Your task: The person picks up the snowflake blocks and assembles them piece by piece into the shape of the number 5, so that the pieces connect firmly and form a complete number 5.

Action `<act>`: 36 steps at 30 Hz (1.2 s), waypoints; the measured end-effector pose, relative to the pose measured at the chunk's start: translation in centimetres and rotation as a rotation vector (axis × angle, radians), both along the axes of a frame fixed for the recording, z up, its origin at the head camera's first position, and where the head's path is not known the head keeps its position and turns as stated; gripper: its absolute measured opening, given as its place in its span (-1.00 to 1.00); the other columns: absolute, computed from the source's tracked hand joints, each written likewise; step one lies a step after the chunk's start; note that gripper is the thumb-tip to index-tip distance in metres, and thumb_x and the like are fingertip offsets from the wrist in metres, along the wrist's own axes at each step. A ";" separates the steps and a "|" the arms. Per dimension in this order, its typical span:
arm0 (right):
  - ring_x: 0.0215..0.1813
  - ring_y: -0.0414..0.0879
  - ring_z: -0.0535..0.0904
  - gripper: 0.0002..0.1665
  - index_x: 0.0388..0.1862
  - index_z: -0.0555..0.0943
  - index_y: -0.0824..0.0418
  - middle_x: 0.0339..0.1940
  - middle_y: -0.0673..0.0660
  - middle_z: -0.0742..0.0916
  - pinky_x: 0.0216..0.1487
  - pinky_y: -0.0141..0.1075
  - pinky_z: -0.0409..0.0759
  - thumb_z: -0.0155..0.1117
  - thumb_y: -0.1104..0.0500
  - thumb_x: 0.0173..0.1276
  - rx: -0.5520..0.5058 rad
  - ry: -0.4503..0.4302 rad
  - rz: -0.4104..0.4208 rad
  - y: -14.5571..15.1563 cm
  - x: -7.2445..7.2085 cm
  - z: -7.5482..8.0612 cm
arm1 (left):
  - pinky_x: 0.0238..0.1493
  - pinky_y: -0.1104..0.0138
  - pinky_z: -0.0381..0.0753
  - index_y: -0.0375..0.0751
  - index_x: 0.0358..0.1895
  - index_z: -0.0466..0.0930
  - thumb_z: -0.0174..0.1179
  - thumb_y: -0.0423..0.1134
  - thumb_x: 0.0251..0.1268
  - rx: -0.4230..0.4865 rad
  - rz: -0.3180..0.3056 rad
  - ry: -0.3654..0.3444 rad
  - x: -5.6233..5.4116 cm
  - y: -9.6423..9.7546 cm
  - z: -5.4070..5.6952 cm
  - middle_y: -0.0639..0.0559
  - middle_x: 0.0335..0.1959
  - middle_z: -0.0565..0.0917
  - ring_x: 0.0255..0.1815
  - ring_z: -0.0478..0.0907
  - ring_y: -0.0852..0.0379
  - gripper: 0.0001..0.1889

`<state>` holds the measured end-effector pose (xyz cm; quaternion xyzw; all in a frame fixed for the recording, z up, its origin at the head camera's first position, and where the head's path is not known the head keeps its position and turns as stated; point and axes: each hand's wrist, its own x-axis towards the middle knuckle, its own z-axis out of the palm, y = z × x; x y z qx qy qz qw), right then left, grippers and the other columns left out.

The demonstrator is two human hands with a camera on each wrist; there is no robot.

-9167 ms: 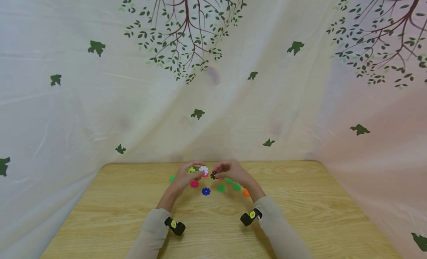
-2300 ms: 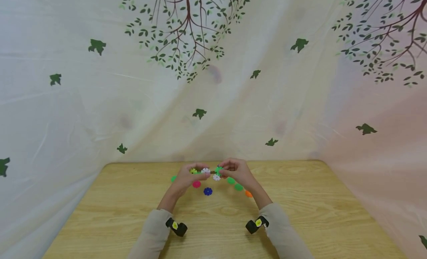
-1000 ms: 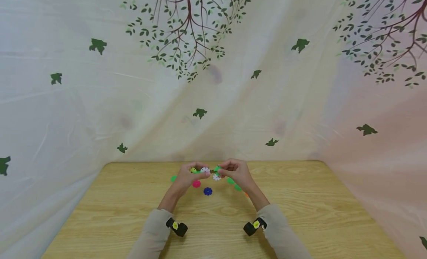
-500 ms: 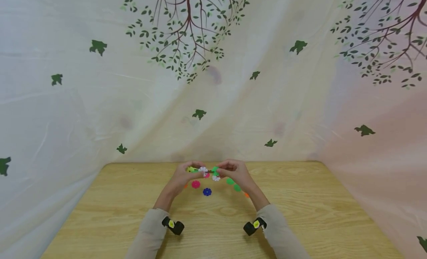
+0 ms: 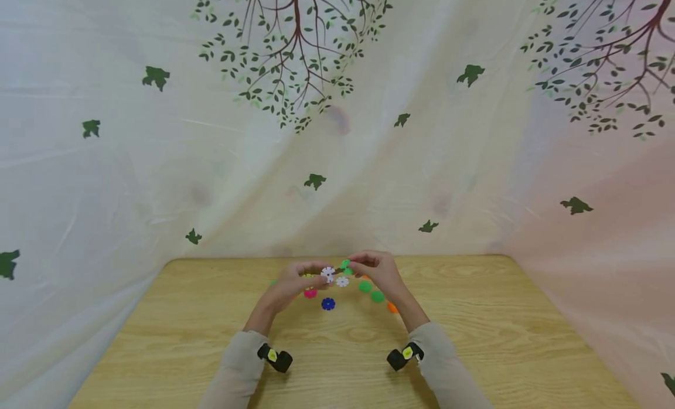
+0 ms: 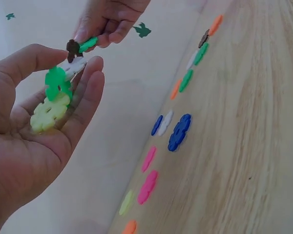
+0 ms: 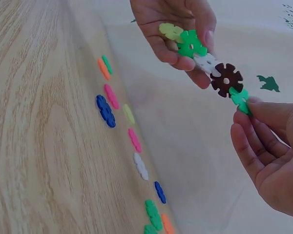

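While aloft, chain (image 7: 221, 87) near table edge (image 5: 211, 259)

I lose part of the green notched disc (image 7: 240, 99), just beside the brown notched disc (image 7: 227, 82), behind the right hand (image 7: 279, 175).

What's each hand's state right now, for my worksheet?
Left hand: holding a chain of notched discs.
Right hand: pinching the green notched disc beside the brown one.

A pale sheet (image 5: 237, 180) hangs along the far edge of the surface (image 5: 337, 362). Leafy branches (image 5: 297, 22) and green birds (image 5: 470, 75) pattern it.
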<state>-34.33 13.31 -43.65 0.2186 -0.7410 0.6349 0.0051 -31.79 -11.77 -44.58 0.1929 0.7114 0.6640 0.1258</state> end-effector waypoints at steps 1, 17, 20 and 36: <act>-0.29 -0.11 0.72 -0.78 -0.09 0.74 0.39 -0.23 0.16 0.82 -0.15 -0.18 0.78 0.39 0.25 0.40 0.001 0.004 -0.011 0.1 0.0 0.0 | 0.28 -0.23 0.53 -0.29 0.32 0.54 0.27 -0.27 0.42 -0.011 -0.018 0.002 0.0 0.2 0.0 -0.19 0.04 0.70 0.12 0.67 -0.28 -0.55; -0.31 -0.11 0.72 -0.82 -0.19 0.76 0.32 -0.33 0.11 0.81 -0.15 -0.20 0.76 0.48 0.21 0.32 -0.002 0.022 -0.063 -0.8 -0.2 0.1 | -0.11 0.16 0.71 0.01 0.59 0.18 0.04 -0.12 0.63 -0.064 -0.095 0.080 0.0 1.9 -0.8 -0.46 0.02 0.59 -0.25 0.61 0.08 -0.44; -0.31 -0.13 0.72 -0.81 -0.20 0.77 0.31 -0.33 0.11 0.82 -0.11 -0.13 0.77 0.48 0.19 0.32 0.009 0.016 -0.073 -1.0 -0.4 0.4 | -0.12 0.18 0.69 0.09 0.58 0.17 0.04 -0.09 0.62 -0.052 -0.086 0.074 -0.1 1.9 -0.8 -0.47 0.03 0.60 -0.24 0.61 0.04 -0.44; -0.17 0.07 0.74 -0.75 0.02 0.72 0.34 -0.11 0.35 0.79 -0.16 -0.29 0.73 0.33 0.24 0.45 0.310 0.079 0.151 -0.3 -1.7 3.1 | -0.17 0.08 0.73 0.09 0.55 0.19 0.05 -0.12 0.62 -0.016 0.014 0.073 -0.3 1.5 -1.0 -0.12 -0.15 0.67 -0.27 0.65 -0.04 -0.47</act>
